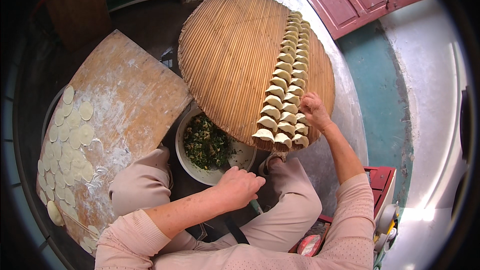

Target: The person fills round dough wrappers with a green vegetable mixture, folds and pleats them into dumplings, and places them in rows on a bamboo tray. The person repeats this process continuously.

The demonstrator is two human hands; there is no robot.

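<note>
A round reed tray [228,56] lies before me, with rows of pleated dumplings [279,81] along its right side. At the short rightmost row, my right hand [315,110] is bent with its fingers drawn together beside a dumpling. Whether it holds anything is hidden. My left hand [240,186] hovers by the near rim of a white bowl [186,168], fingers curled. A green handle [256,206] shows just below those fingers; I cannot tell whether they grip it. Chopped green filling [205,140] lies in the bowl, partly beneath the tray's edge.
At left, a floured wooden board [123,75] carries many round dough wrappers [63,153]. A dough lump [55,213] and a thin rolling pin [78,220] lie at its near left edge. A red door [348,0] stands far right, a red wooden piece of furniture [378,185] near right.
</note>
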